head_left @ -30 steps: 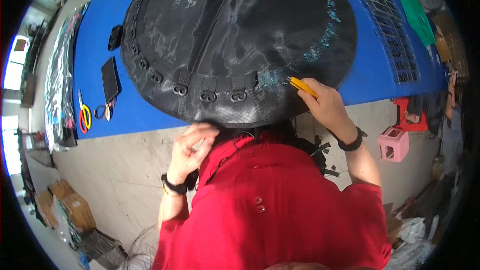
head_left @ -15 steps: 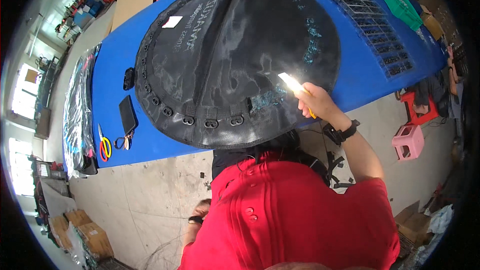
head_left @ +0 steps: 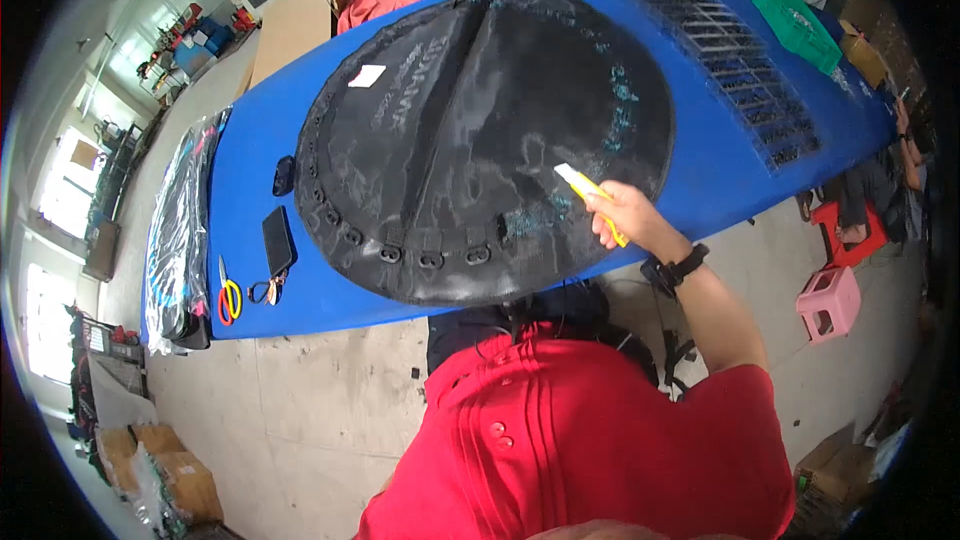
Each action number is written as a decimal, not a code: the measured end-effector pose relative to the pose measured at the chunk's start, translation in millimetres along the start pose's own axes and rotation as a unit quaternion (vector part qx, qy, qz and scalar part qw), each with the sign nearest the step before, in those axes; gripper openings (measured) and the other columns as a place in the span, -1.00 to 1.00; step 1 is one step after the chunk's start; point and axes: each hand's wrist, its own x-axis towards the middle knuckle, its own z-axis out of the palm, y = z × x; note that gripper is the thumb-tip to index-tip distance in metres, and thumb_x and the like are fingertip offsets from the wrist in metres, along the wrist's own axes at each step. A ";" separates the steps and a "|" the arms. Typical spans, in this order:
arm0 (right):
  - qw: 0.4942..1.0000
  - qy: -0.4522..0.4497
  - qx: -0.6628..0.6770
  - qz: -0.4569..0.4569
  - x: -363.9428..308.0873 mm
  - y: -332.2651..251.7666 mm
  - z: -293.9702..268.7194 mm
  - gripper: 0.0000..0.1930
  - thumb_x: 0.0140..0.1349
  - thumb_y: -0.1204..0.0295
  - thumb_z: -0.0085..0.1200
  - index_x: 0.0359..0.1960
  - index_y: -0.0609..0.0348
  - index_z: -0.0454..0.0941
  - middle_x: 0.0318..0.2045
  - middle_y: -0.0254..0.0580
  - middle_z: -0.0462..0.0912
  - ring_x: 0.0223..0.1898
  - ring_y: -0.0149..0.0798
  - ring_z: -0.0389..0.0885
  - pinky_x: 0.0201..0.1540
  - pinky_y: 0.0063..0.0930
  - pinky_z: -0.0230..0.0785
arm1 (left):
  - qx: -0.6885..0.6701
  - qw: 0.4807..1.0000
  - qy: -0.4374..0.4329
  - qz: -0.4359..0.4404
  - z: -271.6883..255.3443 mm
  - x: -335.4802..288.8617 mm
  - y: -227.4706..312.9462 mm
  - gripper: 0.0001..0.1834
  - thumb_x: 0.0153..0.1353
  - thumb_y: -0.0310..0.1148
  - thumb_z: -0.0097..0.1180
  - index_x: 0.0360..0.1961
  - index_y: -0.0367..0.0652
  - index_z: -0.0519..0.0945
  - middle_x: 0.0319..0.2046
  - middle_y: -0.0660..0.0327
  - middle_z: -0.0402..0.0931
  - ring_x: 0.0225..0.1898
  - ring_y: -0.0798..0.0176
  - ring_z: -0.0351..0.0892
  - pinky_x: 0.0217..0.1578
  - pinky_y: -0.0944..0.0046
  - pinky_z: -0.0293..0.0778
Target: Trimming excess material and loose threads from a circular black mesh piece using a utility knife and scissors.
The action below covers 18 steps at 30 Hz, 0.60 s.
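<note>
My right hand [head_left: 628, 215] is closed around a yellow utility knife [head_left: 586, 186], its pale blade end pointing up and left. The knife is over the lower right part of a large round black mesh cover [head_left: 520, 110] lying on the blue table [head_left: 715, 195]. Black plastic buckles [head_left: 431, 260] run along the cover's lower left rim, and turquoise thread or marks [head_left: 622, 90] show on its right side. A small white paper [head_left: 367, 76] rests on the upper left. My left hand is out of the picture.
Scissors with red and yellow handles [head_left: 229, 300], a black phone [head_left: 279, 240] and plastic-wrapped goods [head_left: 185, 230] lie on the table's left. Black strips in a grid [head_left: 725, 60] and a green basket [head_left: 795, 23] are at the right. A pink stool [head_left: 829, 304] stands on the floor.
My left hand, seen low beside my body before, has left the picture. The view has shifted, so the table sits slightly lower and to the right. The right hand still holds the knife.
</note>
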 end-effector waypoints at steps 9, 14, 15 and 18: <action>0.998 -0.011 -0.033 0.052 -2.8 -10.5 5.3 -0.61 0.57 0.09 0.08 -0.18 0.24 0.51 -0.48 -0.16 0.68 -0.59 -0.36 0.66 -0.56 -0.47 0.53 | -0.033 0.997 -0.010 0.065 -10.6 59.4 34.4 -0.59 0.52 -0.30 0.08 0.31 -0.19 0.60 0.20 0.11 0.67 0.04 0.15 0.71 0.06 0.09 0.67; 0.997 0.000 -0.031 0.077 -4.9 -19.9 4.7 -0.62 0.57 0.09 0.07 -0.21 0.20 0.50 -0.50 -0.18 0.67 -0.62 -0.37 0.64 -0.59 -0.45 0.49 | -0.078 0.993 -0.022 0.082 9.9 74.4 29.2 -0.58 0.52 -0.29 0.08 0.32 -0.19 0.60 0.21 0.12 0.67 0.05 0.15 0.70 0.07 0.09 0.66; 0.995 0.012 -0.037 0.090 -4.9 -24.5 5.7 -0.62 0.56 0.08 0.07 -0.21 0.20 0.51 -0.50 -0.19 0.67 -0.63 -0.37 0.64 -0.59 -0.46 0.48 | -0.088 0.992 -0.022 0.084 13.2 75.6 26.9 -0.58 0.52 -0.29 0.08 0.32 -0.19 0.59 0.21 0.12 0.67 0.05 0.15 0.70 0.07 0.09 0.66; 0.991 0.023 -0.050 0.124 -4.6 -34.0 10.4 -0.62 0.56 0.07 0.08 -0.21 0.19 0.51 -0.52 -0.21 0.66 -0.63 -0.38 0.63 -0.59 -0.47 0.47 | -0.116 0.989 -0.021 0.087 25.7 74.7 18.1 -0.57 0.52 -0.29 0.08 0.32 -0.18 0.59 0.22 0.12 0.66 0.06 0.15 0.70 0.08 0.09 0.65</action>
